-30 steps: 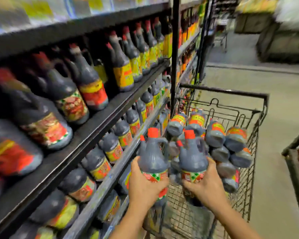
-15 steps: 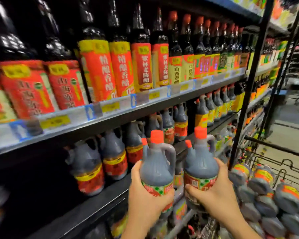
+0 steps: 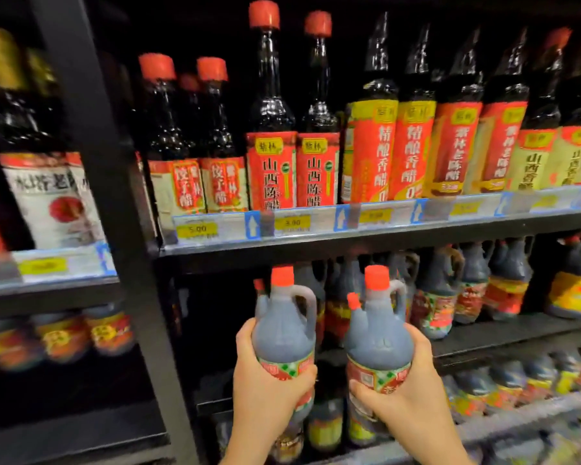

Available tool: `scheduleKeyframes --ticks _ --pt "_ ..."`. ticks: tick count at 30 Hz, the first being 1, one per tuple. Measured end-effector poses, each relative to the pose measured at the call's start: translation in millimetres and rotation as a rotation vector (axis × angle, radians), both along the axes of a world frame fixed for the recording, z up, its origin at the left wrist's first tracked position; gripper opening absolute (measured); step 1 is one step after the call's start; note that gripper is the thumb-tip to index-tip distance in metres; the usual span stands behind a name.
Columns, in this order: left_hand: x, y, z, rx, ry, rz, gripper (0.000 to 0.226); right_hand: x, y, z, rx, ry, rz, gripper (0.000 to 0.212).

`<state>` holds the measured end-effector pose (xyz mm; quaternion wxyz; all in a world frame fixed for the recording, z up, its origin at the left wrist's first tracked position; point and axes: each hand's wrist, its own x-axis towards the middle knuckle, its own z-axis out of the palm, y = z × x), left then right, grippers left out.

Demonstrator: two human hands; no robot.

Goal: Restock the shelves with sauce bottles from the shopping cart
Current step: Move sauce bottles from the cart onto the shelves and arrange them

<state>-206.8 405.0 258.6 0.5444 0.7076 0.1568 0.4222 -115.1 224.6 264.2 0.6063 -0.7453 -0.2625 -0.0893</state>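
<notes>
My left hand (image 3: 268, 389) clamps one handled sauce jug (image 3: 282, 330); my right hand (image 3: 408, 396) clamps a second jug (image 3: 379, 344). Both are upright, side by side, just below the price-tag shelf (image 3: 316, 250)

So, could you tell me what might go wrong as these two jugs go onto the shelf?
The left hand and right hand each grip a jug low on its body, not by the handle, so the left jug or right jug might slip. Their caps sit close under the upper shelf and could knock it. Shelved jugs behind might be toppled.
</notes>
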Motion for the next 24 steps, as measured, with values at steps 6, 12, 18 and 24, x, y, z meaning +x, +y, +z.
scheduleKeyframes --ticks 6,12,18,24 --pt "-1.2 24.6 -2.5 -0.033 0.061 0.219 0.082 5.0 23.7 -7.5 -0.02 -0.009 0.141 0.095" --pt "15.2 49.9 -8.4 -0.06 0.085 0.327 0.1 11.7 34.0 -12.9 -0.032 -0.023 0.257 0.102" --pt "45.6 76.3 -13.8 -0.094 0.081 0.334 0.1 15.2 40.5 -8.5 -0.018 -0.003 0.295 0.099" --pt "86.4 102.3 -10.2 -0.114 0.126 0.325 0.108 15.7 45.6 -3.1 -0.046 0.029 0.29 0.099"
